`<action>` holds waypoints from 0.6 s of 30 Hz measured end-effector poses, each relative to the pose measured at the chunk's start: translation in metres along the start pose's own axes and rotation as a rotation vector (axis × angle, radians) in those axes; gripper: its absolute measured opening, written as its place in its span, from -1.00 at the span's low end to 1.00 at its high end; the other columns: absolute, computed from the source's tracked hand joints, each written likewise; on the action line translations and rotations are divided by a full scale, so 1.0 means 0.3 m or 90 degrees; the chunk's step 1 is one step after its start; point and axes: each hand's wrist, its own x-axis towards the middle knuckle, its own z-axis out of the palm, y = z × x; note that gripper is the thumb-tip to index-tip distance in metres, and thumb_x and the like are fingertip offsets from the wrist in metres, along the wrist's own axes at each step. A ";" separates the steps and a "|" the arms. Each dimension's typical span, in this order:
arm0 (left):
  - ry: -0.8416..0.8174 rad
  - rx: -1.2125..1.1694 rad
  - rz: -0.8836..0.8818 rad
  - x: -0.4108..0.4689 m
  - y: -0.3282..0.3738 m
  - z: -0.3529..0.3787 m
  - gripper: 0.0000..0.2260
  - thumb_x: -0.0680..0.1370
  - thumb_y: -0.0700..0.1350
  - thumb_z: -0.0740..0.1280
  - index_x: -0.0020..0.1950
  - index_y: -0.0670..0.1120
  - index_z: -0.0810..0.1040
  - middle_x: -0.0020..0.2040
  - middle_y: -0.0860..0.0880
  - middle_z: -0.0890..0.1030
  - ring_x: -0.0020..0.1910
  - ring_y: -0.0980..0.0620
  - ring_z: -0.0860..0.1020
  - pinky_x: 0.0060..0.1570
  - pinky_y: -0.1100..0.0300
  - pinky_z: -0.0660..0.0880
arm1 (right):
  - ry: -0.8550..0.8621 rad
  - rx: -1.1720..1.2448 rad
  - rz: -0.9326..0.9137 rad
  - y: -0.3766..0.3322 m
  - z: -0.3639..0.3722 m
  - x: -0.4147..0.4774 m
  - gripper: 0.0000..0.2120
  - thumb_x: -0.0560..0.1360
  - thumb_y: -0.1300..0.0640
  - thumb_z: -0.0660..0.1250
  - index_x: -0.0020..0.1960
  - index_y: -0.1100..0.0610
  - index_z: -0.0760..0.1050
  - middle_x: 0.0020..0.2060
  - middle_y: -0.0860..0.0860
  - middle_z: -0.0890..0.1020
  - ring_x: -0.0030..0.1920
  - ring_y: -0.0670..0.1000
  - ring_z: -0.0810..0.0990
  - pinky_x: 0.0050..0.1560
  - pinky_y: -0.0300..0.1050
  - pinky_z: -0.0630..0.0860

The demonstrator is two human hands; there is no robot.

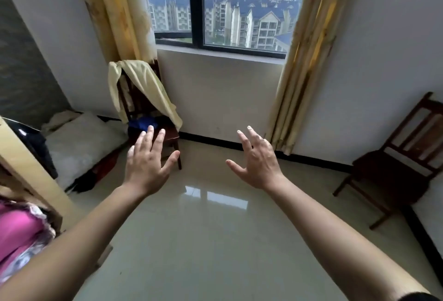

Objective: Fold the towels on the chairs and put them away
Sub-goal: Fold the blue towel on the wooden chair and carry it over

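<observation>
A pale yellow towel hangs over the back of a dark wooden chair by the left curtain. A blue cloth lies bunched on that chair's seat. A second dark wooden chair stands at the right wall with nothing on it. My left hand is stretched forward, fingers spread, in front of the left chair's seat and holding nothing. My right hand is also out in front, fingers apart, over bare floor.
Glossy tiled floor spreads between the chairs. A window with yellow curtains faces me. At left lie a white pillow, dark clothing and a light wooden furniture edge. Pink fabric sits at lower left.
</observation>
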 end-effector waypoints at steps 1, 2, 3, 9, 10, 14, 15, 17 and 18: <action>-0.014 0.009 -0.012 0.087 -0.053 0.015 -0.22 0.46 0.40 -0.14 0.58 0.00 0.06 0.59 -0.10 0.00 0.56 -0.08 -0.01 0.45 -0.12 0.08 | -0.013 0.003 -0.010 -0.020 0.034 0.107 -0.17 0.45 -0.39 0.16 0.56 0.07 0.16 0.52 0.18 0.20 0.45 0.17 0.32 0.44 0.12 0.28; -0.024 0.020 -0.012 0.153 -0.090 0.027 -0.21 0.45 0.41 -0.15 0.58 0.01 0.05 0.60 -0.10 0.00 0.56 -0.08 -0.01 0.46 -0.11 0.08 | -0.018 0.007 -0.016 -0.033 0.062 0.184 -0.17 0.46 -0.38 0.19 0.56 0.07 0.15 0.53 0.18 0.19 0.46 0.17 0.32 0.44 0.10 0.29; -0.030 0.031 -0.007 0.230 -0.128 0.039 -0.20 0.44 0.41 -0.16 0.58 0.01 0.05 0.60 -0.10 0.00 0.56 -0.08 -0.01 0.46 -0.11 0.09 | -0.018 0.008 -0.019 -0.045 0.086 0.268 -0.18 0.46 -0.36 0.21 0.56 0.07 0.14 0.54 0.17 0.18 0.46 0.17 0.32 0.43 0.09 0.29; -0.080 0.050 -0.055 0.590 -0.303 0.160 -0.14 0.37 0.43 -0.22 0.59 0.02 0.02 0.60 -0.08 -0.03 0.57 -0.06 -0.02 0.46 -0.06 0.06 | -0.048 0.037 -0.002 -0.064 0.270 0.660 -0.19 0.48 -0.31 0.25 0.57 0.06 0.13 0.54 0.15 0.19 0.48 0.12 0.29 0.42 0.05 0.27; -0.086 0.062 -0.053 0.615 -0.327 0.185 -0.14 0.37 0.43 -0.23 0.59 0.03 0.02 0.60 -0.08 -0.03 0.57 -0.06 -0.03 0.47 -0.05 0.06 | -0.056 0.035 -0.005 -0.059 0.297 0.690 -0.20 0.48 -0.31 0.25 0.57 0.06 0.13 0.54 0.14 0.19 0.47 0.12 0.30 0.42 0.04 0.27; -0.120 0.094 -0.081 0.898 -0.476 0.332 -0.16 0.38 0.43 -0.25 0.59 0.05 -0.02 0.60 -0.06 -0.05 0.57 -0.05 -0.04 0.47 -0.03 0.07 | -0.096 0.036 -0.017 -0.025 0.503 1.013 -0.20 0.49 -0.32 0.23 0.58 0.04 0.10 0.54 0.13 0.19 0.48 0.11 0.30 0.42 0.01 0.26; -0.119 0.098 -0.096 0.973 -0.512 0.368 -0.17 0.40 0.42 -0.23 0.59 0.05 -0.03 0.60 -0.06 -0.06 0.57 -0.04 -0.04 0.47 -0.02 0.06 | -0.101 0.035 -0.021 -0.018 0.560 1.106 -0.20 0.49 -0.32 0.22 0.58 0.04 0.09 0.55 0.12 0.18 0.48 0.10 0.29 0.42 0.01 0.26; -0.132 0.108 -0.116 1.104 -0.573 0.417 -0.26 0.49 0.39 -0.12 0.59 0.05 -0.04 0.60 -0.06 -0.06 0.57 -0.04 -0.05 0.47 -0.02 0.06 | -0.113 0.047 -0.030 -0.014 0.646 1.271 -0.21 0.50 -0.31 0.22 0.58 0.03 0.08 0.55 0.11 0.17 0.47 0.09 0.30 0.40 0.00 0.28; -0.141 0.113 -0.134 1.172 -0.611 0.441 -0.30 0.54 0.36 -0.06 0.59 0.04 -0.04 0.60 -0.06 -0.07 0.57 -0.04 -0.06 0.47 -0.03 0.06 | -0.125 0.061 -0.029 -0.015 0.693 1.362 -0.21 0.50 -0.31 0.22 0.58 0.03 0.08 0.55 0.10 0.16 0.47 0.09 0.30 0.38 0.00 0.30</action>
